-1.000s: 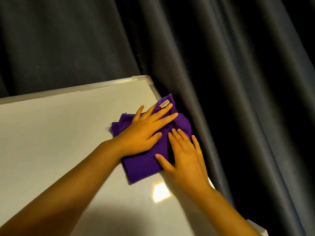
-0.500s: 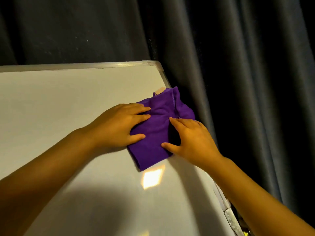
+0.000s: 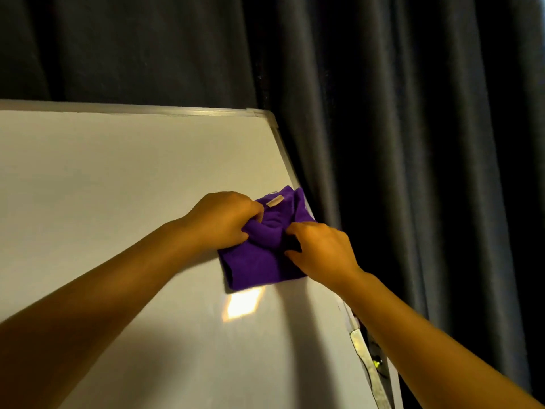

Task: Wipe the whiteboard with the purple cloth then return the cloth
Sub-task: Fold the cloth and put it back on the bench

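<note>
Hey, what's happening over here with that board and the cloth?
A person is working a folded purple cloth against a white whiteboard with a metal frame, close to its right edge. The left hand pinches and bunches the cloth's upper part, while the right hand rests on its right side with curled fingers. A dark grey curtain hangs behind. The board's visible surface shows no marks.

Backdrop: dark grey curtain (image 3: 413, 143) fills the whole upper and right side of the view, hanging in deep vertical folds. Folds heaviest at right, where the fabric falls into near-black shadow; flatter and smoother at upper left. Fine pale specks on the cloth near the centre fold. Light is dim and warm-toned, coming from the viewer's side. No wall, floor or window can be made out behind the curtain. Small greenish glint (image 3: 376, 363) low at right, too small to identify.
</note>
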Action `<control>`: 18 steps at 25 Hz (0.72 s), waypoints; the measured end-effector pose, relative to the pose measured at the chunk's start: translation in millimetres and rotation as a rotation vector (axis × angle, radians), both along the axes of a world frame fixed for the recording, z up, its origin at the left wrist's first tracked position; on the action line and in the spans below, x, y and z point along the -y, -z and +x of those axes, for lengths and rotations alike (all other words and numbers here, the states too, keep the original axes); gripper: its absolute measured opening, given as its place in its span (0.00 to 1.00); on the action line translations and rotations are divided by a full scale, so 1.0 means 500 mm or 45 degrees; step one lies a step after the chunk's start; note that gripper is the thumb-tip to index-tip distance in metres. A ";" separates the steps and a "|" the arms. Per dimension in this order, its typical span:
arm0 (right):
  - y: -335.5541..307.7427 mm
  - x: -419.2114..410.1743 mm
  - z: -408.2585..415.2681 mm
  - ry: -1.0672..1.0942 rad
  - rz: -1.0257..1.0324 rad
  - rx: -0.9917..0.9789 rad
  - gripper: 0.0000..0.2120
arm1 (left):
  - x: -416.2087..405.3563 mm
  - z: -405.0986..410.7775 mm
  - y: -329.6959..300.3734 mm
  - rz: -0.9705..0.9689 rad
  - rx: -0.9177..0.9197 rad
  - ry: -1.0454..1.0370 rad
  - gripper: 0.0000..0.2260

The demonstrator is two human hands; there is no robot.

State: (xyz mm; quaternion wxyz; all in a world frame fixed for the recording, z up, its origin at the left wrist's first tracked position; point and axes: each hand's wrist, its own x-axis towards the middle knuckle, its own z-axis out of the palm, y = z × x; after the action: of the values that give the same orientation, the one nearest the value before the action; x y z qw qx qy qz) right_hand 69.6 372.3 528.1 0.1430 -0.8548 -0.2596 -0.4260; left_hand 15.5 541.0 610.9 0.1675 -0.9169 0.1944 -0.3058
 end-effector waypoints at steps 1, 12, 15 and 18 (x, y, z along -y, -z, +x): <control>-0.009 0.016 -0.013 0.003 -0.021 -0.041 0.11 | 0.010 -0.007 -0.009 -0.069 -0.087 -0.001 0.08; -0.126 0.380 -0.261 0.264 -0.120 -0.404 0.06 | 0.330 -0.102 -0.055 -0.200 -0.420 0.352 0.10; -0.137 0.514 -0.346 0.412 -0.142 -0.389 0.09 | 0.468 -0.147 -0.058 -0.231 -0.434 0.502 0.10; -0.145 0.658 -0.446 0.597 -0.226 -0.398 0.11 | 0.623 -0.204 -0.045 -0.261 -0.497 0.668 0.11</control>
State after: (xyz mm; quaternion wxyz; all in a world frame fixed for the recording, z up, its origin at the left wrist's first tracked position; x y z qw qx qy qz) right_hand -153.7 43.2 600.7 0.0036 -0.9558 -0.0662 -0.2863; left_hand -86.6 229.6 633.7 -0.0504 -0.8889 0.4203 -0.1753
